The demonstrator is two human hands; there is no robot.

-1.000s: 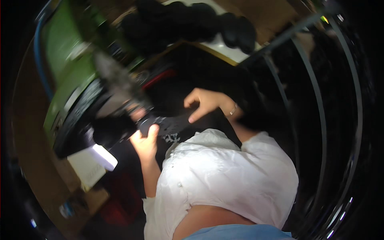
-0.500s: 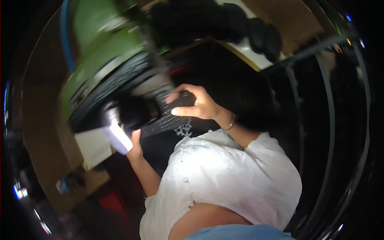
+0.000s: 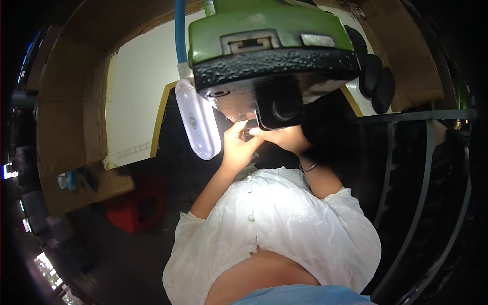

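Note:
A large green machine head [image 3: 305,28] with a black textured lower edge hangs over my hands and hides part of them. Just beneath it, my left hand [image 3: 238,151] is closed, thumb and fingers pinched together. Touching it from the other side is my right hand [image 3: 287,138], its thumb pointing left and its fingers mostly covered by the black block [image 3: 279,104] under the machine. Something small and dark shows between the fingertips, too little of it to name. Left of the machine hangs a long pale lamp [image 3: 197,119], whose light falls around my hands.
Cardboard walls [image 3: 76,101] border a white work surface [image 3: 132,91] with a yellow edge. Several black oval pads [image 3: 384,89] lie at its right. A dark metal rail frame [image 3: 401,118] stands on the right, and a red stool [image 3: 127,216] sits low on the left.
My view has shifted, so the machine now stands in the middle rather than at the left. My hands, apart before, have come together under it; the right hand's fingers were spread around something dark.

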